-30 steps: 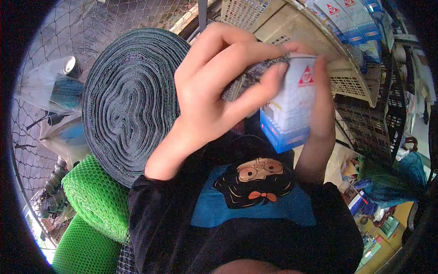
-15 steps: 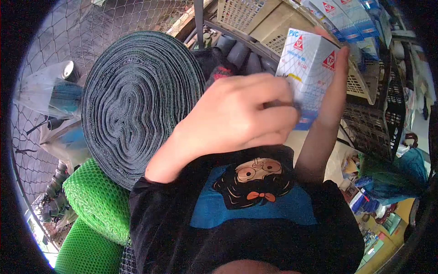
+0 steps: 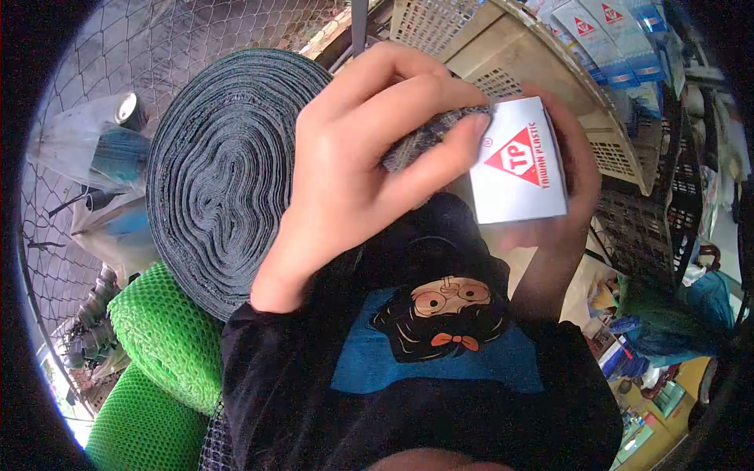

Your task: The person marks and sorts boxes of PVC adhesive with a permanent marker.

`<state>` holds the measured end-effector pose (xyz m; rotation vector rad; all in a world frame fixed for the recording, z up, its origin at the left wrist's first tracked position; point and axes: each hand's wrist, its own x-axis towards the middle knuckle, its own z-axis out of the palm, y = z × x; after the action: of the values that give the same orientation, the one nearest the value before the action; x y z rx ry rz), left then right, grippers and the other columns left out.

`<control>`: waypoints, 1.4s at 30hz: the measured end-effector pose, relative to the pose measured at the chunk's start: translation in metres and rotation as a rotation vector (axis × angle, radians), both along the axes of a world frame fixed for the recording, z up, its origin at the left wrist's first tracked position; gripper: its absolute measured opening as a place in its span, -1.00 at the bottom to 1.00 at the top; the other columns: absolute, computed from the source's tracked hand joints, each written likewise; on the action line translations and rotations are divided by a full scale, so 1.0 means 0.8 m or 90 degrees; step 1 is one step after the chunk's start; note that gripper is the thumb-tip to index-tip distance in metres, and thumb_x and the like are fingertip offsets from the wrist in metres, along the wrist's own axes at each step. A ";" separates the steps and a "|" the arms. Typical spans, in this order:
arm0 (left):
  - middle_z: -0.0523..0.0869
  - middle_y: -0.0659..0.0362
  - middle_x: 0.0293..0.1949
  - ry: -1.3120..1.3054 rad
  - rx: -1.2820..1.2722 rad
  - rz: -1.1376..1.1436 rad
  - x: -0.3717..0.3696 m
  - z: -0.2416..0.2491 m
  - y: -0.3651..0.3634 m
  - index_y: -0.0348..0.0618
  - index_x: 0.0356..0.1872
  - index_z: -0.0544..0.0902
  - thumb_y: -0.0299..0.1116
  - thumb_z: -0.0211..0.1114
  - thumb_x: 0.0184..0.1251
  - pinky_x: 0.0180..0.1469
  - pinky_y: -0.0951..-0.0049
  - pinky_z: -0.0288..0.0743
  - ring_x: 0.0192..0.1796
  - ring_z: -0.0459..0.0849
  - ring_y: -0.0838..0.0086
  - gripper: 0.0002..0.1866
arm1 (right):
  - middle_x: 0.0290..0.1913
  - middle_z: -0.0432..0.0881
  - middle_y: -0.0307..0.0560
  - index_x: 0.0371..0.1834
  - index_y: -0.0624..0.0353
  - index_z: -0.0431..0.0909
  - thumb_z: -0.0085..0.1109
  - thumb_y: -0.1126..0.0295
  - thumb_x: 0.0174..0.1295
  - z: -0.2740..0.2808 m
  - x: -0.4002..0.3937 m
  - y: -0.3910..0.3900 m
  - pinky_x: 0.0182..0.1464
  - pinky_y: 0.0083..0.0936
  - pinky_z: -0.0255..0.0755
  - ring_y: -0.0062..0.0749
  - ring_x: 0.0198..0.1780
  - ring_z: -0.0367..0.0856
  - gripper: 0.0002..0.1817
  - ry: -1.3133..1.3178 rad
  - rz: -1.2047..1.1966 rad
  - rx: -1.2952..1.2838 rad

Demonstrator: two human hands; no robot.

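A white cardboard box (image 3: 510, 180) is held up in front of my chest, one end facing me with a red triangle "TP" logo and "TAIWAN PLASTIC" lettering. My right hand (image 3: 583, 177) wraps around its far side, partly hidden behind it. From the left, my left hand (image 3: 353, 149) reaches across, thumb and fingertips closed together at the box's upper left edge. Grey, rough-textured material (image 3: 420, 145) shows in the gap between thumb and fingers. Behind that hand stands a large coiled roll of dark grey mesh (image 3: 228, 180).
Green plastic mesh rolls (image 3: 169, 337) lie at lower left. A beige plastic crate (image 3: 526, 55) stands behind the hands, with more blue-white boxes (image 3: 613, 39) at upper right. Wire netting (image 3: 196, 27) runs along the left, where plastic bags (image 3: 86, 149) hang. A dark crate (image 3: 636, 216) is at right.
The box has turned from its tall printed side to its logo end, and sits lower. My left hand has swung upward and rotated, its fingertips now at the box's edge.
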<state>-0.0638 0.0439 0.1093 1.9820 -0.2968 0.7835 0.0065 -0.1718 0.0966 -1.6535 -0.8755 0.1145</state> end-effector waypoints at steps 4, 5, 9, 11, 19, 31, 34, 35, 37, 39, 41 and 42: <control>0.69 0.08 -0.27 0.021 -0.001 -0.008 -0.001 -0.001 -0.003 -0.29 -0.24 0.76 -0.51 0.44 0.12 -0.12 0.46 0.55 -0.21 0.70 0.35 -0.83 | 0.24 0.61 0.08 0.36 0.30 0.45 0.81 0.07 -0.54 0.020 -0.014 0.008 0.32 -0.30 0.41 -0.23 0.24 0.60 0.22 0.051 -0.051 -0.077; 0.69 0.08 -0.27 0.023 0.002 -0.016 -0.002 -0.001 -0.004 -0.28 -0.24 0.77 -0.50 0.45 0.13 -0.12 0.46 0.56 -0.21 0.71 0.36 -0.83 | 0.23 0.61 0.07 0.35 0.29 0.46 0.81 0.09 -0.53 0.021 -0.014 0.009 0.31 -0.30 0.42 -0.23 0.23 0.61 0.20 0.045 -0.057 -0.094; 0.70 0.09 -0.26 0.037 0.025 -0.057 -0.007 0.000 -0.004 -0.23 -0.22 0.78 -0.49 0.47 0.13 -0.13 0.44 0.59 -0.20 0.73 0.35 -0.82 | 0.21 0.64 0.05 0.34 0.23 0.49 0.79 0.16 -0.49 0.018 -0.010 0.007 0.27 -0.30 0.46 -0.21 0.20 0.64 0.12 -0.031 -0.071 -0.138; 0.71 0.09 -0.24 0.018 0.048 -0.085 -0.008 -0.001 -0.003 -0.22 -0.21 0.79 -0.50 0.48 0.11 -0.13 0.43 0.60 -0.21 0.73 0.34 -0.81 | 0.21 0.64 0.04 0.34 0.20 0.50 0.78 0.18 -0.47 0.017 -0.005 0.005 0.27 -0.31 0.46 -0.22 0.20 0.64 0.10 -0.067 -0.074 -0.150; 0.76 0.03 -0.29 0.014 -0.071 -0.210 -0.002 0.001 0.012 -0.30 -0.27 0.79 -0.51 0.48 -0.02 -0.13 0.38 0.59 -0.22 0.74 0.31 -0.77 | 0.20 0.65 0.01 0.35 0.17 0.49 0.77 0.18 -0.43 0.006 -0.005 0.013 0.26 -0.30 0.47 -0.19 0.21 0.64 0.08 -0.124 -0.003 -0.145; 0.77 0.07 -0.24 -0.009 0.060 0.049 0.006 -0.014 -0.007 -0.23 -0.18 0.78 -0.51 0.48 0.12 -0.11 0.38 0.62 -0.19 0.75 0.27 -0.79 | 0.18 0.63 0.17 0.36 0.33 0.46 0.79 0.20 -0.51 0.025 -0.013 0.024 0.21 -0.32 0.50 -0.14 0.19 0.65 0.16 -0.243 -0.029 -0.268; 0.77 0.06 -0.23 -0.007 0.078 0.050 0.005 -0.016 -0.008 -0.23 -0.16 0.78 -0.52 0.48 0.11 -0.11 0.38 0.62 -0.19 0.74 0.27 -0.77 | 0.15 0.64 0.14 0.39 0.29 0.44 0.77 0.25 -0.46 0.024 -0.015 0.026 0.20 -0.32 0.51 -0.13 0.16 0.66 0.14 -0.242 -0.053 -0.277; 0.77 0.06 -0.23 -0.009 0.093 0.057 0.005 -0.017 -0.009 -0.23 -0.16 0.78 -0.52 0.47 0.11 -0.11 0.37 0.62 -0.19 0.74 0.26 -0.77 | 0.15 0.64 0.14 0.40 0.27 0.44 0.76 0.26 -0.44 0.022 -0.016 0.027 0.19 -0.32 0.51 -0.12 0.15 0.66 0.13 -0.249 -0.064 -0.276; 0.77 0.06 -0.22 -0.022 0.106 0.056 0.007 -0.018 -0.012 -0.24 -0.15 0.77 -0.52 0.47 0.13 -0.11 0.37 0.62 -0.19 0.74 0.26 -0.77 | 0.14 0.64 0.14 0.41 0.24 0.44 0.73 0.32 -0.40 0.020 -0.014 0.031 0.19 -0.32 0.51 -0.13 0.15 0.66 0.10 -0.248 -0.084 -0.285; 0.77 0.06 -0.22 -0.038 0.101 0.037 0.005 -0.019 -0.014 -0.24 -0.14 0.77 -0.52 0.46 0.14 -0.12 0.36 0.62 -0.19 0.74 0.26 -0.77 | 0.15 0.63 0.14 0.42 0.22 0.43 0.70 0.37 -0.37 0.017 -0.012 0.031 0.18 -0.31 0.52 -0.13 0.15 0.66 0.07 -0.250 -0.102 -0.295; 0.78 0.05 -0.23 -0.002 0.075 -0.014 0.003 -0.013 -0.014 -0.25 -0.16 0.78 -0.51 0.44 0.16 -0.11 0.37 0.63 -0.18 0.75 0.26 -0.79 | 0.16 0.63 0.15 0.43 0.20 0.43 0.66 0.40 -0.34 0.015 -0.008 0.026 0.17 -0.32 0.52 -0.13 0.16 0.66 0.05 -0.249 -0.117 -0.310; 0.78 0.06 -0.23 0.010 0.060 -0.046 0.003 -0.012 -0.011 -0.25 -0.16 0.78 -0.52 0.44 0.16 -0.10 0.37 0.63 -0.17 0.76 0.26 -0.80 | 0.14 0.64 0.12 0.41 0.14 0.43 0.69 0.28 -0.38 0.015 -0.007 0.025 0.13 -0.22 0.54 -0.01 0.10 0.67 0.08 -0.265 -0.126 -0.297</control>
<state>-0.0616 0.0352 0.0997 2.0527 -0.3997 0.7198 0.0010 -0.1515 0.1085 -2.2422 -1.0417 -0.1833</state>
